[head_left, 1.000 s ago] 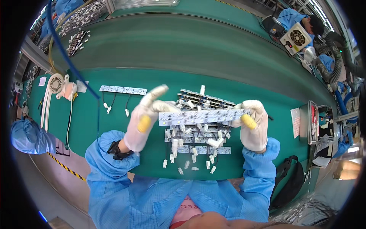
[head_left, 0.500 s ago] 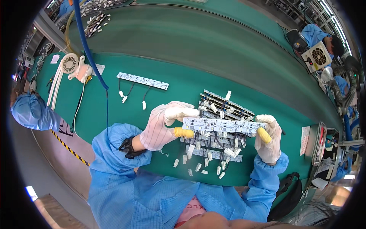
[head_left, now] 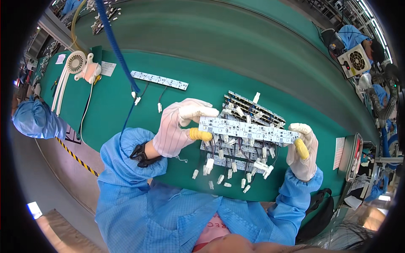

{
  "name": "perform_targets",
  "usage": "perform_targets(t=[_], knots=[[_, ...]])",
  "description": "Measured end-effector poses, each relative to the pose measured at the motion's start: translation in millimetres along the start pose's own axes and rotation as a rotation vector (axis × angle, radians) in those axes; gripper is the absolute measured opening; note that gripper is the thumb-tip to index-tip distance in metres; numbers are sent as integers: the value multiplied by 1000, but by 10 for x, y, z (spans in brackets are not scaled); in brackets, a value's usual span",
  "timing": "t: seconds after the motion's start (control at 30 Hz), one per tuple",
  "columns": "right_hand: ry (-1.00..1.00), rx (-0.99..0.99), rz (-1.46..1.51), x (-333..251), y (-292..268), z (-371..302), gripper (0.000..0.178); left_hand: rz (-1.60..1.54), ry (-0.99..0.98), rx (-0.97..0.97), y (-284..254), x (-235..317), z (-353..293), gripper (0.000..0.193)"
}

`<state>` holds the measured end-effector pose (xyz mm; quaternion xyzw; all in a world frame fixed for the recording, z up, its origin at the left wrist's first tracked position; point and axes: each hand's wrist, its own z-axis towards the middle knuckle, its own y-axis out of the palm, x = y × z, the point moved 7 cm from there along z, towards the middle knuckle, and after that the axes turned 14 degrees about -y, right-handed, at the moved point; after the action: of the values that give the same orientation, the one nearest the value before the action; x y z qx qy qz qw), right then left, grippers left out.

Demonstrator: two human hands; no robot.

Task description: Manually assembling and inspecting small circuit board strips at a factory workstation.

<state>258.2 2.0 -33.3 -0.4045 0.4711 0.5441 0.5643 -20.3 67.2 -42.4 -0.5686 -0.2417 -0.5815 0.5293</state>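
Observation:
A long white circuit board strip [head_left: 249, 130] is held level in front of me, its component side facing up. My left hand [head_left: 175, 130], in a striped white glove with a yellow thumb cover, pinches its left end. My right hand [head_left: 303, 152], gloved the same way, grips the right end with the thumb in front. Wires with white plug connectors [head_left: 209, 164] hang below the strip. Beneath and behind it lies a pile of similar boards [head_left: 256, 110], partly hidden by the held one. Another single strip [head_left: 159, 80] with wired connectors rests farther left.
A green mat [head_left: 126, 114] covers the bench. A small white fan [head_left: 76, 62] stands at the left, with a blue coiled hose [head_left: 110, 38] hanging nearby. At the right is a metal tray [head_left: 354, 158]. A co-worker's blue sleeve [head_left: 36, 118] reaches in from the left.
Both hands still hold the strip, which has come a little closer to me and shows its face more fully. My right hand has shifted slightly right. The hanging hose has swung to the right.

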Motion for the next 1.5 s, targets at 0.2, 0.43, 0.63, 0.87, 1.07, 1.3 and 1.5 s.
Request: perform_targets(t=[0.2, 0.43, 0.63, 0.87, 1.07, 1.3, 1.5], knots=[[-7, -39, -28, -41, -35, -32, 38, 13, 98, 45, -22, 89, -21, 45], [48, -65, 19, 11, -47, -71, 35, -7, 31, 95, -59, -19, 1, 41], [11, -41, -23, -60, -45, -65, 38, 24, 154, 120, -74, 85, 42, 39], [98, -78, -5, -88, 24, -80, 47, 60, 107, 163, -96, 50, 56, 34], [-42, -96, -12, -64, 30, -90, 54, 27, 34, 140, -70, -31, 54, 44], [20, -136, -62, -92, 29, -77, 50, -163, -70, 117, -54, -103, 10, 51], [-65, -78, -30, -65, -10, -93, 36, -302, -38, 100, -49, -165, -8, 55]])
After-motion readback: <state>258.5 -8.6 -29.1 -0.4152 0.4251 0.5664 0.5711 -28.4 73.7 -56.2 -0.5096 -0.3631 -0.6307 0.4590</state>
